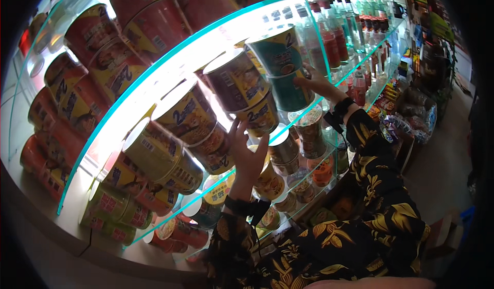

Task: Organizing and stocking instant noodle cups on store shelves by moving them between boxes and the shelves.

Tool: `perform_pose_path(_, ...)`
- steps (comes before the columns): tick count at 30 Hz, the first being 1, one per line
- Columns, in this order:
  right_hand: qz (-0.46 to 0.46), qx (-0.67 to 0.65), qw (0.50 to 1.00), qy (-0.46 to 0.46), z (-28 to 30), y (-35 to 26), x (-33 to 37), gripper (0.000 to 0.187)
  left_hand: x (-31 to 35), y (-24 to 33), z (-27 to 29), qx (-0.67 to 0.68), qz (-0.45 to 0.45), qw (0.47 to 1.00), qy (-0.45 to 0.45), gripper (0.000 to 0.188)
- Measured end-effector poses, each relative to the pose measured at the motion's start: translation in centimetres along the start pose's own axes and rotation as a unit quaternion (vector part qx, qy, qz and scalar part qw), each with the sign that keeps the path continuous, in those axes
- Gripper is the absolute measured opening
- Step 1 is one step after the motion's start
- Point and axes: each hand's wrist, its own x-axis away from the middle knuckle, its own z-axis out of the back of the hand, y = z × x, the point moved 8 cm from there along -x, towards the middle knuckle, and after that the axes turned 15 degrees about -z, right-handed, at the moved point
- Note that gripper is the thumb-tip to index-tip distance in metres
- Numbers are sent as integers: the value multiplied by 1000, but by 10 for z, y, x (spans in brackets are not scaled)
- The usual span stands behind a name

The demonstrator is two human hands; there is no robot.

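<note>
Stacked instant noodle cups stand on a lit glass shelf. My right hand [320, 84] is at the right side of a teal instant noodle cup [289, 91], its thumb on the front and its other fingers partly hidden behind. Another teal cup [278, 52] rests on top of that one. To the left, my left hand [246, 152] has its fingers spread in front of the shelf edge. It is nearest to a yellow-brown cup [259, 116] under a dark purple cup [237, 80], and to an orange-brown cup [213, 158]; whether the fingertips touch either cup I cannot tell.
A green-edged glass shelf [170, 56] above carries red noodle cups [154, 29]. More cups [282, 150] stand on lower shelves. Bottles [334, 39] line the shelves at the right. Packaged snacks [411, 116] fill boxes beside the floor aisle [437, 155].
</note>
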Motion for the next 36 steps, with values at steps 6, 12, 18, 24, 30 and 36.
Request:
perform_pose_path(6, 13, 33, 999, 30, 8, 1, -3, 93, 0, -4, -1, -70, -31, 997, 14, 59)
perform_pose_path(12, 26, 20, 999, 7, 10, 4, -7, 77, 23, 24, 33, -52, -55, 997, 20, 46)
perform_pose_path(18, 80, 69, 993, 52, 7, 19, 0, 69, 54, 35, 93, -219, -44, 973, 58, 63)
perform_pose_path(24, 106, 108, 984, 93, 16, 19, -5, 70, 56, 21, 92, -253, -11, 965, 66, 73)
perform_pose_path(30, 103, 89, 988, 71, 19, 23, -14, 69, 52, 20, 88, -245, -20, 967, 67, 74)
perform_pose_path(36, 54, 81, 993, 66, 28, 33, -19, 72, 45, 26, 77, -187, 14, 981, 46, 72)
